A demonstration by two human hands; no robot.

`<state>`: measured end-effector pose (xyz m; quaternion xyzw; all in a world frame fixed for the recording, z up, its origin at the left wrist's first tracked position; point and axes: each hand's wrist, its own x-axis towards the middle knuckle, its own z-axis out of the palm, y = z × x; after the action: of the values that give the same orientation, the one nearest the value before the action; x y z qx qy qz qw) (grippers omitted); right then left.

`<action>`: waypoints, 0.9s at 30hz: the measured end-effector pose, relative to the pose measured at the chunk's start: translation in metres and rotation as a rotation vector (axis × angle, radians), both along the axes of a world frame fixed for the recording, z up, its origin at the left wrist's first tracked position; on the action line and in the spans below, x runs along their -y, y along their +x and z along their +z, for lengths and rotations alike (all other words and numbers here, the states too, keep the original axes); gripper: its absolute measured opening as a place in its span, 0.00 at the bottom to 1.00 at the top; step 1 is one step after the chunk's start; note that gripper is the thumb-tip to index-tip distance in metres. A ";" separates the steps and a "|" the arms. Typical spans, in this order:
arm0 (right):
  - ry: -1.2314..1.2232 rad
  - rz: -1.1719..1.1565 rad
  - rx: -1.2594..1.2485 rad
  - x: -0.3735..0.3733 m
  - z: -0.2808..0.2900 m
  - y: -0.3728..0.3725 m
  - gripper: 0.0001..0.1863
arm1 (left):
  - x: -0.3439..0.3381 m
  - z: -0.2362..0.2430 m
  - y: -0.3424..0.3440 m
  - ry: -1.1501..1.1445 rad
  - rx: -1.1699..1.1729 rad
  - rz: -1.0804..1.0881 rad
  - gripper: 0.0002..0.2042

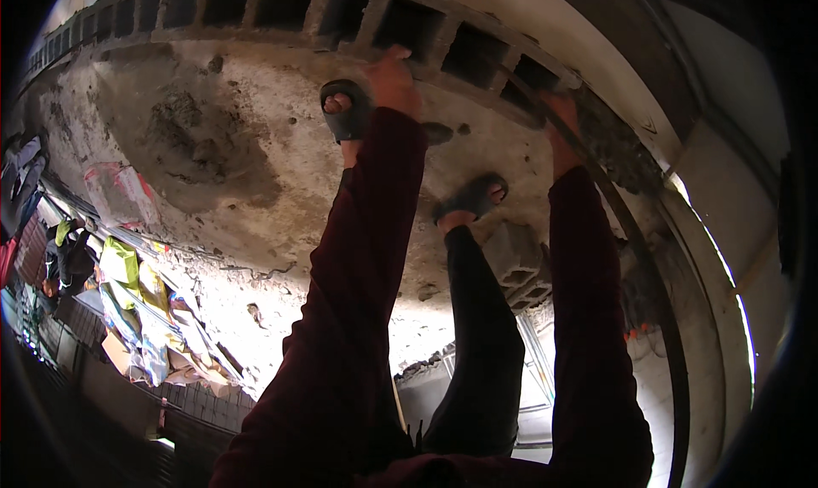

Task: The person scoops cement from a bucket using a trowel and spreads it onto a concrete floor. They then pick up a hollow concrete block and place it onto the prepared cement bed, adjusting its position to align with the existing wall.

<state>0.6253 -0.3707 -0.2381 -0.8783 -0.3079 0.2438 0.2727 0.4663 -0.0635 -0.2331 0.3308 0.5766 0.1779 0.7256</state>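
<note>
A row of hollow grey concrete blocks (240, 7) curves along the far edge of the floor, hollows facing me. My left hand (394, 85) is closed at the near edge of a concrete block (438, 51) toward the row's right end, its fingers curled at the rim by a hollow. At that block's right end is my right hand (560, 123), fingers bent against it and partly lost in shadow. A dark hose or pipe (635, 232) passes in front of the right hand's wrist and runs down the right side.
My sandalled feet (348, 113) stand on the rough, stained concrete floor (256, 104). More hollow blocks (513, 254) sit behind my right foot. A pile of bags and cardboard (141, 309) lies at the left. On the right rises a pale wall (724, 190).
</note>
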 end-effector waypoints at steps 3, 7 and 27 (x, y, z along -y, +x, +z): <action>-0.019 -0.063 0.003 0.018 -0.018 -0.004 0.11 | 0.002 0.024 0.021 -0.244 -0.179 0.165 0.25; 0.009 -0.371 -0.273 0.005 -0.037 -0.001 0.07 | -0.011 0.019 -0.003 0.374 -0.208 -0.306 0.13; -0.807 0.501 0.244 0.018 0.031 0.049 0.34 | 0.028 0.008 0.063 0.073 -0.054 0.443 0.30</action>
<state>0.6747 -0.3882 -0.2070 -0.8349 -0.4206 0.2971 -0.1943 0.5293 -0.0915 -0.2248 0.2268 0.6477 0.3447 0.6405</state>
